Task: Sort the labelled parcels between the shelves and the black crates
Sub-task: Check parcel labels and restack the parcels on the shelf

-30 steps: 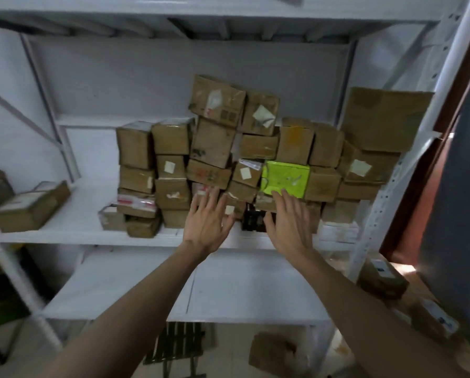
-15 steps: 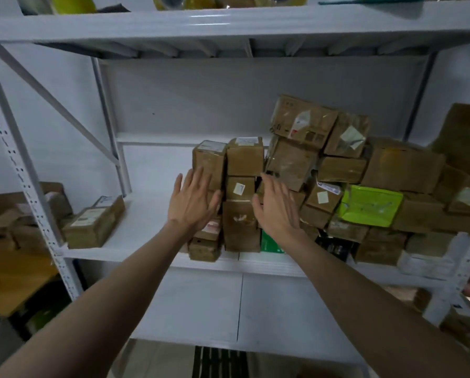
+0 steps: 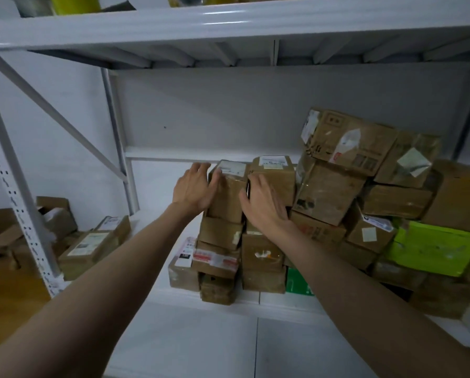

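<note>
1. Head view, centre of frame: closing in on the top parcel (image 3: 228, 190) of the leftmost stack on the white shelf (image 3: 228, 298). Left hand (image 3: 194, 189) pressing flat against its left face, thumb lying over the front edge. Right hand (image 3: 264, 203) sliding in at its right side, fingers nearly straight, tips at the narrow gap between this parcel and the neighbouring labelled box (image 3: 273, 177). Neither hand curled round anything yet; nothing lifted.

2. Doing the step well, as a judgement: squeezing evenly from both sides, lifting straight up before drawing back, keeping the white label on top readable. Avoiding dragging on the box below (image 3: 220, 231), which is sitting slightly askew.

3. Right of centre: leaning pile of brown boxes (image 3: 329, 192), the uppermost tilting down toward the stack being worked. Lime-green parcel (image 3: 432, 249) wedged low at right. Likely obstacle: the neighbour crowding the right fingers, plus a risk of the leaning pile shifting.

4. Lower left of frame: separate boxes (image 3: 89, 246) lying well apart on the adjoining shelf. Upper shelf beam (image 3: 228, 23) crossing the top. No black crates showing.
</note>
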### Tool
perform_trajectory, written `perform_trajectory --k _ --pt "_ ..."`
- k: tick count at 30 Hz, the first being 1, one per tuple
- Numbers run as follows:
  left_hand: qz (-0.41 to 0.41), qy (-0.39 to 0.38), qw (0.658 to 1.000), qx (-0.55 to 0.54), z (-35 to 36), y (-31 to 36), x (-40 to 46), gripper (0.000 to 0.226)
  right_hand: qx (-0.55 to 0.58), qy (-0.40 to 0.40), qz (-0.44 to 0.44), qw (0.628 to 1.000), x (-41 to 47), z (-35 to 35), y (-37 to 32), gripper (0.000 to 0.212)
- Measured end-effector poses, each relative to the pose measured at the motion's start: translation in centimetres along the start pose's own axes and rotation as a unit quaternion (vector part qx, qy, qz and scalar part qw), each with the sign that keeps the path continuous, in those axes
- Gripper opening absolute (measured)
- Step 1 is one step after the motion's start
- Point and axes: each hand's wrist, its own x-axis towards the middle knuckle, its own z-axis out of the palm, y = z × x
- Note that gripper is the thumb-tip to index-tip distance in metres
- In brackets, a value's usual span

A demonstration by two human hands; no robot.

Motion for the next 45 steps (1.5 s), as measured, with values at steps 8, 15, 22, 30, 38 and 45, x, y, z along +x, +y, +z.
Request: perform_trajectory --k 8,15,22,30,38,45 --pt "-0.165 -0.073 0.934 -0.309 2.6 -0.3 1.0 0.058 0.082 0.045 0.079 0.992 2.6 2.2 -1.2 0.028" --pt "-0.148 -0.061 0.913 -0.375 3.3 -1.2 0.2 0.051 0.185 0.032 0.190 0.964 2.6 3.9 -2.8 0.044" --pt "-0.111 -0.061 0.895 -0.427 2.9 -2.0 -0.8 0.047 0.278 0.081 0.223 0.931 1.7 4.6 -5.3 0.038" --pt "-0.006 -0.013 0.887 -0.461 0.0 -3.1 -2.5 0.052 0.318 0.155 0.189 0.916 -0.1 3.8 -8.7 0.056" --pt "0.062 0.000 0.875 -0.481 -1.3 -3.4 -5.0 0.066 0.339 0.215 0.173 0.899 -4.0 2.0 -11.1 0.040" --pt "0.074 -0.009 0.865 -0.496 -2.3 -5.3 -8.8 0.065 0.340 0.207 0.192 0.897 -7.7 2.7 -12.9 0.041"
